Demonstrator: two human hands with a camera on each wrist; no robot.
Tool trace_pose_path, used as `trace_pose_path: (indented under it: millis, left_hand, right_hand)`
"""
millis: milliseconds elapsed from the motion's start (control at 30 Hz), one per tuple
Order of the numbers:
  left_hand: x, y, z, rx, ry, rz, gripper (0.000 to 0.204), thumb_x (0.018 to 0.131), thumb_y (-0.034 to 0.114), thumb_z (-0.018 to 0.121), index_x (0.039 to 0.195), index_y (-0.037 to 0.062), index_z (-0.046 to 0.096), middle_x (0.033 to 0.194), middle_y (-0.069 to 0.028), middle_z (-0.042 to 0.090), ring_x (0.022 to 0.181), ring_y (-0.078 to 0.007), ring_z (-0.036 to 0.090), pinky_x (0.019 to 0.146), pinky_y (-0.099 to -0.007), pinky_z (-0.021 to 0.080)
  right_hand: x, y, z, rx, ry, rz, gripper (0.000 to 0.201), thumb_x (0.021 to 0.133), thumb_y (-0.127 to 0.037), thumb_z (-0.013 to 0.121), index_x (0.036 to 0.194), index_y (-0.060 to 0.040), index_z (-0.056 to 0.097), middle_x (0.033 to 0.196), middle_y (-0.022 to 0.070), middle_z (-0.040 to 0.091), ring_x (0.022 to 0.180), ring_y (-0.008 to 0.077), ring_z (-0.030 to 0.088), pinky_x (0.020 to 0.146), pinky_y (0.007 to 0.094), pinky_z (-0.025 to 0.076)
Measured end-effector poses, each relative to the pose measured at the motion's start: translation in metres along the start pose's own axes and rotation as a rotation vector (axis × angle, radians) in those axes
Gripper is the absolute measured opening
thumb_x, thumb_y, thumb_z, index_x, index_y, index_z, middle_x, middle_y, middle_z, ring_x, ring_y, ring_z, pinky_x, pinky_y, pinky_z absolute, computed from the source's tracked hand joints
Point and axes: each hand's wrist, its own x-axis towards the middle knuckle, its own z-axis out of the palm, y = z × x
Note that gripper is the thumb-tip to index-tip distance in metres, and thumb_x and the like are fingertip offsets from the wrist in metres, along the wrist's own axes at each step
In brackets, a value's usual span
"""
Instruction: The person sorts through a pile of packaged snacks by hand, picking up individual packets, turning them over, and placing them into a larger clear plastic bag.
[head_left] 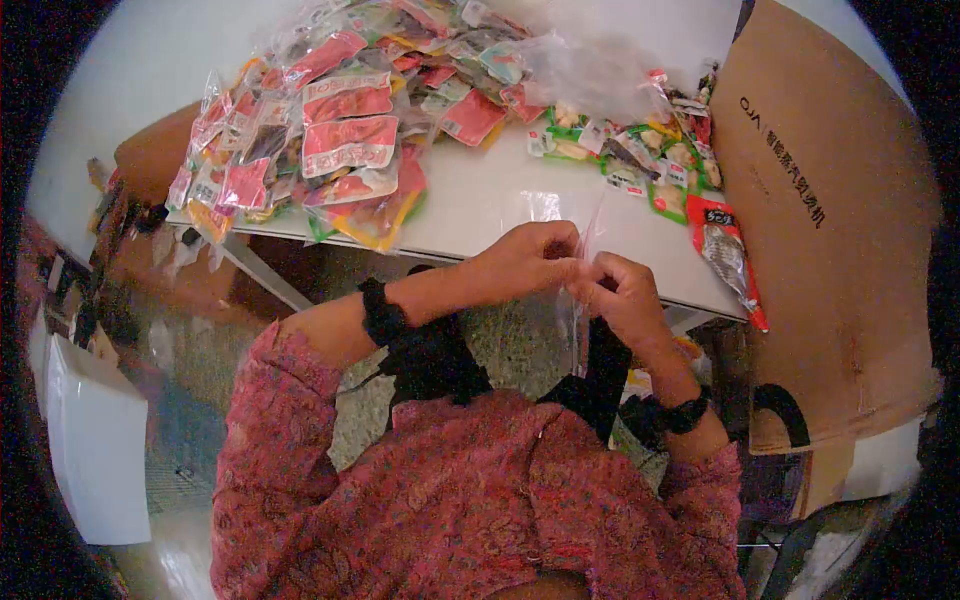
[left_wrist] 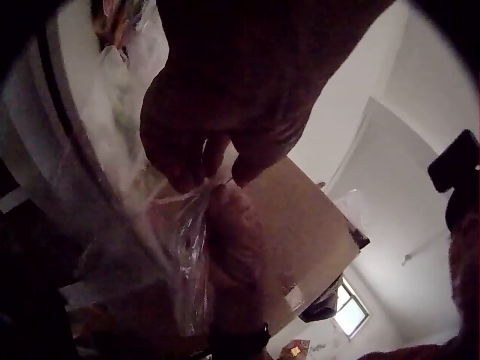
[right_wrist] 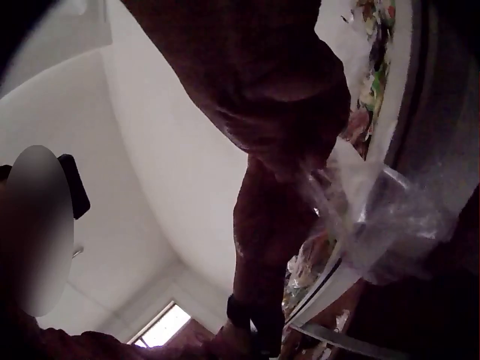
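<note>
Over the table's front edge my two hands meet at a thin clear plastic bag. My left hand pinches the bag's upper edge between thumb and fingers. Close beside it my right hand pinches the same edge, fingers curled. In the left wrist view the bag hangs down crumpled below both sets of fingertips. Nothing shows inside the bag. Parts of the fingers are dark in both wrist views.
On the white table, a heap of sealed food packets fills the left and back. Smaller green-edged packets and a red pouch lie at right, beside a tall cardboard box. Crumpled clear plastic sits at the back.
</note>
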Motion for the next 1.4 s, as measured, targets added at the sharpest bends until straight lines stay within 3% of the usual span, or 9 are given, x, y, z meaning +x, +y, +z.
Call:
trace_pose_path:
  millis: [233,300,533,733,800,833,933,1233,1400]
  left_hand:
    - [0.000,0.017,0.006,-0.133,-0.059,0.043,0.015,0.080,0.021,0.052,0.080,0.0052,0.052,0.069,0.0007,0.051,0.063,-0.0071,0.047,0.055,-0.0212,0.039]
    - [0.001,0.024,0.003,-0.318,-0.016,-0.178,0.017,0.081,0.022,0.051,0.077,0.0057,0.052,0.067,0.0007,0.051,0.061,-0.0074,0.048,0.055,-0.0217,0.040]
    - [0.000,0.021,-0.014,-0.364,0.041,-0.231,0.013,0.078,0.019,0.056,0.075,0.0067,0.051,0.061,0.0013,0.049,0.056,-0.0057,0.048,0.051,-0.0215,0.040]
    - [0.003,0.038,-0.007,0.486,0.391,0.254,0.024,0.076,0.014,0.054,0.098,0.0076,0.047,0.096,-0.0068,0.052,0.067,-0.0169,0.054,0.062,-0.0269,0.046]
    - [0.007,0.047,-0.006,0.825,0.302,0.761,0.046,0.069,0.006,0.053,0.112,0.0111,0.038,0.104,-0.0089,0.047,0.065,-0.0271,0.055,0.055,-0.0330,0.047]
    - [0.007,0.051,-0.003,0.821,0.296,0.760,0.046,0.069,0.006,0.053,0.112,0.0111,0.038,0.104,-0.0089,0.047,0.065,-0.0271,0.055,0.055,-0.0330,0.047]
    - [0.003,0.067,0.010,0.980,-0.027,0.375,0.050,0.070,0.008,0.048,0.118,0.0095,0.033,0.104,-0.0102,0.048,0.069,-0.0292,0.056,0.048,-0.0373,0.045]
    - [0.013,0.042,0.013,0.892,-0.087,0.374,0.033,0.069,0.009,0.051,0.101,0.0101,0.044,0.087,-0.0082,0.051,0.071,-0.0283,0.055,0.054,-0.0379,0.044]
    - [0.008,0.053,-0.008,0.970,-0.246,0.455,0.020,0.067,0.009,0.052,0.087,0.0103,0.050,0.087,-0.0071,0.052,0.074,-0.0263,0.055,0.057,-0.0353,0.045]
  right_hand:
    - [-0.009,-0.018,-0.005,0.232,-0.024,0.083,0.018,0.078,-0.015,0.055,0.065,-0.0030,0.050,0.057,-0.0027,0.047,0.052,0.0048,0.044,0.046,0.0198,0.036]
    - [-0.010,-0.021,-0.011,0.317,-0.002,0.104,0.019,0.080,-0.016,0.051,0.066,-0.0034,0.051,0.058,-0.0019,0.048,0.051,0.0054,0.044,0.046,0.0199,0.037]
    - [-0.012,-0.005,-0.032,0.523,0.198,0.159,0.021,0.082,-0.019,0.046,0.068,-0.0049,0.052,0.061,0.0011,0.051,0.052,0.0071,0.047,0.049,0.0207,0.040]
    - [-0.004,0.008,-0.031,0.427,0.284,0.096,0.018,0.081,-0.017,0.048,0.067,-0.0050,0.051,0.059,-0.0011,0.047,0.054,0.0064,0.043,0.048,0.0200,0.035]
    - [-0.003,0.000,-0.028,0.499,0.229,0.179,0.018,0.081,-0.016,0.048,0.067,-0.0048,0.050,0.058,-0.0018,0.045,0.054,0.0063,0.041,0.049,0.0201,0.034]
    - [-0.003,-0.001,-0.029,0.502,0.232,0.184,0.018,0.081,-0.016,0.048,0.067,-0.0048,0.050,0.058,-0.0018,0.045,0.054,0.0063,0.041,0.049,0.0201,0.034]
    - [-0.003,-0.001,-0.027,0.450,0.224,0.109,0.017,0.082,-0.014,0.047,0.069,-0.0045,0.050,0.059,-0.0014,0.046,0.055,0.0064,0.042,0.050,0.0209,0.035]
    - [-0.006,0.012,-0.028,0.449,0.150,0.137,0.017,0.083,-0.015,0.046,0.069,-0.0047,0.048,0.062,-0.0011,0.048,0.055,0.0059,0.044,0.049,0.0200,0.036]
    - [-0.002,0.041,-0.052,0.067,0.398,0.166,0.020,0.080,-0.016,0.050,0.065,-0.0037,0.048,0.057,0.0041,0.049,0.052,0.0111,0.046,0.052,0.0259,0.039]
